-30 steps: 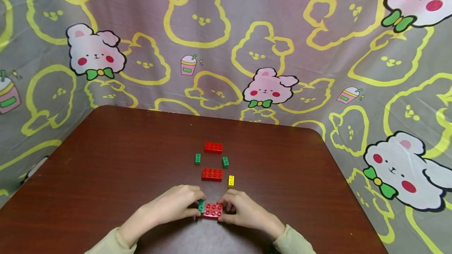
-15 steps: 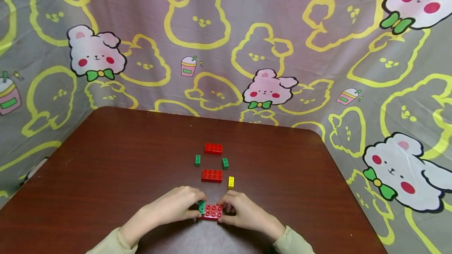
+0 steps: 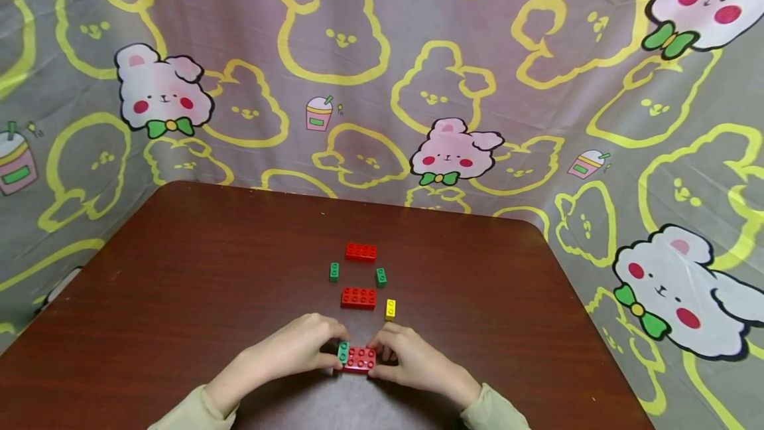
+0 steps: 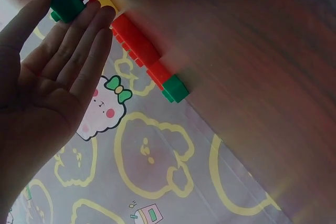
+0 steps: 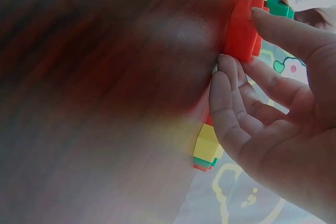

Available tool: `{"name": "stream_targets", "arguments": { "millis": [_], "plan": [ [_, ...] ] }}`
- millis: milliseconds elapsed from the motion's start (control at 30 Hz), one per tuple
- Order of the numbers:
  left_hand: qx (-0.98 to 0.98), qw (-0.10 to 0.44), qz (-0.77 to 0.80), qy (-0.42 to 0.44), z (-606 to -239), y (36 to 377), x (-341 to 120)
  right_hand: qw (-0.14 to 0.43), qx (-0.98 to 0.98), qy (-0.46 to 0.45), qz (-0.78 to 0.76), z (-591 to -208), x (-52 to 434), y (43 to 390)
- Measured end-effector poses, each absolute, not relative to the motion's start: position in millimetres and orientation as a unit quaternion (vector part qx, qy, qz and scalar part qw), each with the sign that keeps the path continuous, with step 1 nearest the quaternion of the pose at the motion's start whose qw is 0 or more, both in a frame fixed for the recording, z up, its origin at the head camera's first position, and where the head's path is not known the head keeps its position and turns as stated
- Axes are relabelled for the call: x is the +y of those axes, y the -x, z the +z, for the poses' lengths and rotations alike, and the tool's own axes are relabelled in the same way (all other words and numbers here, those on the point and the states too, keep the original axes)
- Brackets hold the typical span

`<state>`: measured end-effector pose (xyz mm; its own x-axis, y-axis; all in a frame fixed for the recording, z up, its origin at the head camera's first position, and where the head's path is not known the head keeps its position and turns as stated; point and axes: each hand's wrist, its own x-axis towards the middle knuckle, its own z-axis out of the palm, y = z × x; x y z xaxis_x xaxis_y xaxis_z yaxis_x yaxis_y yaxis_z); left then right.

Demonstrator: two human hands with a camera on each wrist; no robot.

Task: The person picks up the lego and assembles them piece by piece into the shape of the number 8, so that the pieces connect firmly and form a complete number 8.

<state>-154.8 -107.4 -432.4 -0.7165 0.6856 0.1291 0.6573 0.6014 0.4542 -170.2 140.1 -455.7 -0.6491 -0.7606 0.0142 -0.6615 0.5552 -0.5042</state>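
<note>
The flat red studded plastic brick (image 3: pixel 360 358) lies at the near middle of the dark brown wooden table (image 3: pixel 179 297). A small green plastic brick (image 3: pixel 343 351) sits at its left end, apparently being mated to it. Both are judged light, rigid and smooth; best taken by the short ends. The left hand (image 3: pixel 295 347) pinches the green brick; the right hand (image 3: pixel 412 357) curls its fingers around the red brick's right end. Beyond lie two red bricks (image 3: pixel 359 297), two green bricks (image 3: pixel 334 272) and a yellow brick (image 3: pixel 390 309), all apart; none obstructs.
</note>
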Motion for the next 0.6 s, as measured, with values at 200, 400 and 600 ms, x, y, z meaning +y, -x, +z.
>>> {"name": "stream_targets", "arguments": {
  "millis": [200, 400, 600],
  "plan": [
    [0.898, 0.028, 0.246, -0.364, -433.6, 155.0, -107.5, 0.103, 0.877, 0.405, -0.238, -456.2, 139.3, 170.3],
    [0.904, 0.019, 0.237, -0.357, -434.8, 153.2, -105.5, 0.108, 0.878, 0.401, -0.237, -456.4, 139.9, 170.0],
    [0.903, 0.010, 0.237, -0.357, -434.0, 152.3, -105.0, 0.111, 0.878, 0.399, -0.238, -455.4, 139.7, 170.3]
  ]
}}
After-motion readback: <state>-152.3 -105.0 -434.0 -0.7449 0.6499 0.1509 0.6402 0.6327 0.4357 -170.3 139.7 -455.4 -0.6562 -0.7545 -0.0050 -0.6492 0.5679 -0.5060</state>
